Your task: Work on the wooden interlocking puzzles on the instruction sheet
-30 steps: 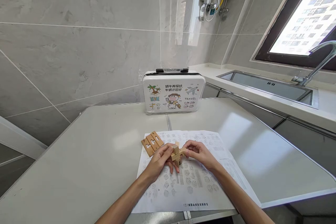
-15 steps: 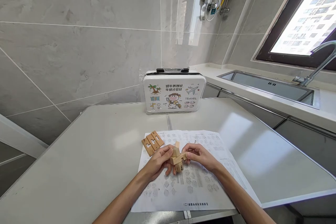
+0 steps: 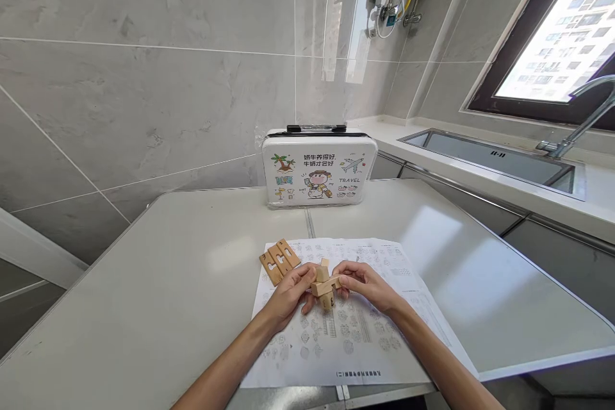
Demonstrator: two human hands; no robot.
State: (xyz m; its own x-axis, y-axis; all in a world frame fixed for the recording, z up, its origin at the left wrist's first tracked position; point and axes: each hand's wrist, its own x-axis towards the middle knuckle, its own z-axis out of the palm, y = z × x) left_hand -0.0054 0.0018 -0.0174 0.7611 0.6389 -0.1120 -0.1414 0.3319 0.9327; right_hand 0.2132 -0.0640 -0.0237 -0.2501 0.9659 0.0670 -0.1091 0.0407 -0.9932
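Note:
Between my hands, above the printed sheet [image 3: 307, 368], is a cluster of crossed wooden puzzle blocks [image 3: 323, 288]; a "3" shows on its lower block. My left hand [image 3: 293, 288] grips the cluster's left side, with the thumb on the upper block. On the other side, my right hand [image 3: 364, 285] pinches the end of a notched block that crosses the cluster. Its lower fingers are partly hidden behind the wood. Left of the cluster lie several flat, darker wooden puzzle pieces [image 3: 278, 262] with cutouts and numbers, side by side on the sheet's upper left corner.
A white carry case [image 3: 319, 170] with cartoon prints stands at the back of the white table [image 3: 144, 307], near the tiled wall. To the right, a counter holds a sink [image 3: 490, 154] and a faucet [image 3: 571, 131] under a window.
The block cluster has turned slightly in my hands, and its lower block sits a little higher. My left hand's lower fingers have shifted. The flat pieces and sheet have stayed put.

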